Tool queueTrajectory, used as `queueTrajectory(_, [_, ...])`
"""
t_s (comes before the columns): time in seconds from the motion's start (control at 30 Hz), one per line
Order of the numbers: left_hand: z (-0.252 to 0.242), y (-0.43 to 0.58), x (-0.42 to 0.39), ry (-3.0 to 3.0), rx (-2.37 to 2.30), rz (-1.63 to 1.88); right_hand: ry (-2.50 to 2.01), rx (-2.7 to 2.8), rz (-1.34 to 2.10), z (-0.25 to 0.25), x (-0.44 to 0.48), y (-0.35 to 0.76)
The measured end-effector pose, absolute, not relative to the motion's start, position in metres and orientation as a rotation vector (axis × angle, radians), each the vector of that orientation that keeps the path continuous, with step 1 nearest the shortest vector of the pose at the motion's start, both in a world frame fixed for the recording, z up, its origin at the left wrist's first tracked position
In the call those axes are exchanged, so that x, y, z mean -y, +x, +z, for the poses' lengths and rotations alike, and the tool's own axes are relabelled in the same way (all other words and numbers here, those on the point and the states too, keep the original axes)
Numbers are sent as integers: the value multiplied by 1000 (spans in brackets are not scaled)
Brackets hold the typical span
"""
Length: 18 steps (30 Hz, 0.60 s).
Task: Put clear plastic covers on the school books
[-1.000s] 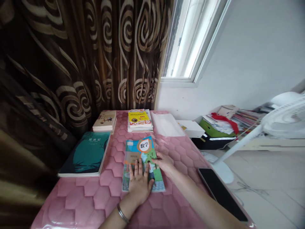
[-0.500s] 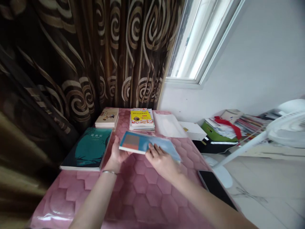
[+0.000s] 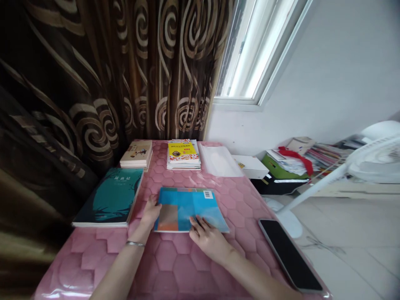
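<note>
A blue book [image 3: 200, 208] with grey and orange patches and a barcode label lies flat on the pink table covering [image 3: 184, 266]. My left hand [image 3: 151, 212] is at its left edge, thumb over the cover and fingers along the side, partly hidden. Over the near edge, my right hand [image 3: 208, 239] rests its outstretched fingers on the cover. To the left lies a large dark teal book [image 3: 117, 196]. Behind it sits a small stack of beige books [image 3: 136, 153].
Toward the back stands a stack of books with a yellow cover [image 3: 183, 151], beside a translucent white sheet or folder [image 3: 220, 160]. A phone [image 3: 289, 254] lies at the right edge. Beyond are a white box [image 3: 251, 166], a white fan [image 3: 325, 183] and a patterned curtain [image 3: 150, 75].
The blue book has come down from a tilted, raised position to lie flat on the table, nearer to me. Both hands have lowered with it. The view has shifted slightly.
</note>
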<state>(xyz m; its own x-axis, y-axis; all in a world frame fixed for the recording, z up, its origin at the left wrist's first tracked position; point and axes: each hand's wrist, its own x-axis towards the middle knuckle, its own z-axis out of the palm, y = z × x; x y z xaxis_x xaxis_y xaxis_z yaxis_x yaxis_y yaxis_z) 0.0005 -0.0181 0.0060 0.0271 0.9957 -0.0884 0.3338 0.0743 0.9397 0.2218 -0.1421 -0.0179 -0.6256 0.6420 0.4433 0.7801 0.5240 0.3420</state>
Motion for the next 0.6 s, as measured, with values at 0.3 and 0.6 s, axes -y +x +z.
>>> queueTrajectory(0.3, [24, 50, 47, 2515, -1724, 346, -1333, 2412, -290, -21, 151, 231])
queueTrajectory(0.6, [14, 77, 34, 2656, -1353, 110, -1592, 2163, 108, 33, 96, 209])
